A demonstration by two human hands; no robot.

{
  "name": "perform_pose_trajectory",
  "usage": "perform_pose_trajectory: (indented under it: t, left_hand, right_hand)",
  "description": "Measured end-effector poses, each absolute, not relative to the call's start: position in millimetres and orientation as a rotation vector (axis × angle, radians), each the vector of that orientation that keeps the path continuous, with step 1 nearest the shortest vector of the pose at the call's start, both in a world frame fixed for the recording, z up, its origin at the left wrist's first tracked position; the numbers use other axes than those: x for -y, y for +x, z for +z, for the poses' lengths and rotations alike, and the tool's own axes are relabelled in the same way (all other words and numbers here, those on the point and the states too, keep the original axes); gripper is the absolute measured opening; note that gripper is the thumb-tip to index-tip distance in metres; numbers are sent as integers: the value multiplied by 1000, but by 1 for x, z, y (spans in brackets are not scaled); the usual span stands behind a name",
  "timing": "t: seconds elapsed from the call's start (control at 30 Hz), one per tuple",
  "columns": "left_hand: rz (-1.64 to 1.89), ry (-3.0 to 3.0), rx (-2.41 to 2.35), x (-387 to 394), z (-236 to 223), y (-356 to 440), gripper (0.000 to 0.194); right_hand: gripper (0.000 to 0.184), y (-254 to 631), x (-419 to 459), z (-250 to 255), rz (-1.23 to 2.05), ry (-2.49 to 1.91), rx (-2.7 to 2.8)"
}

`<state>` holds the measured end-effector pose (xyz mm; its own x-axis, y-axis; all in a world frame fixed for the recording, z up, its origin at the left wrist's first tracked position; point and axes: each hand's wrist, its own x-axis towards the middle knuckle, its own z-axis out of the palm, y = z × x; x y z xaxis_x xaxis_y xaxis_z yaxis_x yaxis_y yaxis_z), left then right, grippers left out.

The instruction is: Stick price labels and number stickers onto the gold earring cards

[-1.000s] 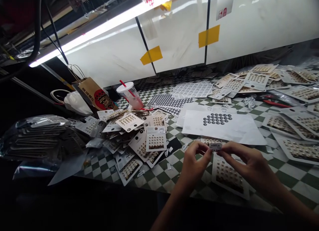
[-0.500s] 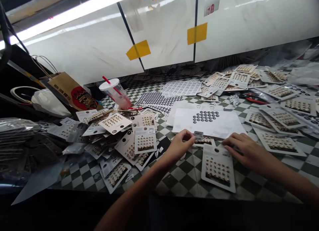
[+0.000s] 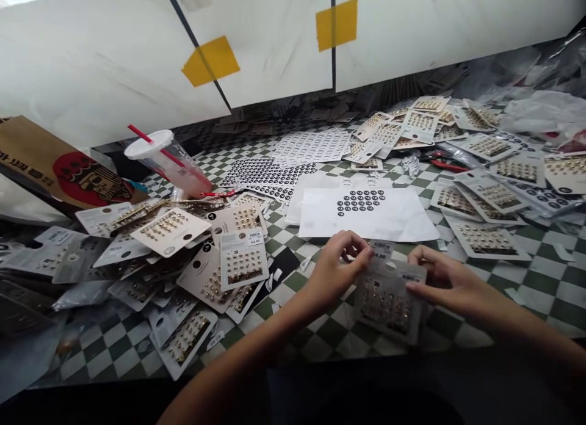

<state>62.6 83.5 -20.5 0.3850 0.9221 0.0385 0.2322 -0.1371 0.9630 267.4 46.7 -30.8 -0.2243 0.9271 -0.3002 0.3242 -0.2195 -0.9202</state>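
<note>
Between thumb and finger, my left hand (image 3: 341, 263) pinches a small price sticker (image 3: 383, 249) printed with a barcode and 4.00. My right hand (image 3: 442, 278) grips the right edge of an earring card (image 3: 387, 300), its thumb on the front. That card is tilted up off the table and blurred, with rows of small studs on it. The sticker is at the card's top edge; whether they touch I cannot tell. Just beyond both hands lies a white sticker sheet (image 3: 315, 214) with round black stickers.
A heap of earring cards (image 3: 245, 260) spreads at left, beside a plastic cup (image 3: 178, 168) with a red straw and a paper bag (image 3: 59, 168). More earring cards (image 3: 489, 239) lie at right, near red-handled pliers (image 3: 448, 163). Printed sheets (image 3: 311, 145) cover the back of the checkered table (image 3: 315, 333).
My right hand has taken hold of the earring card and lifted it off the table. My left hand still holds the price sticker, now at the card's top. The view has shifted.
</note>
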Motion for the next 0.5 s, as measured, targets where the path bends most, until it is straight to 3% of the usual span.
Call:
perform_pose_trajectory:
  t: [0.23, 0.5]
  left_hand:
    - [1089, 1774, -1296, -90, -10, 44, 15]
    - [878, 1757, -1473, -108, -25, 41, 13]
  right_hand:
    - [24, 228, -103, -1, 1558, -1226, 1394]
    - [29, 219, -123, -29, 1938, -933, 1454]
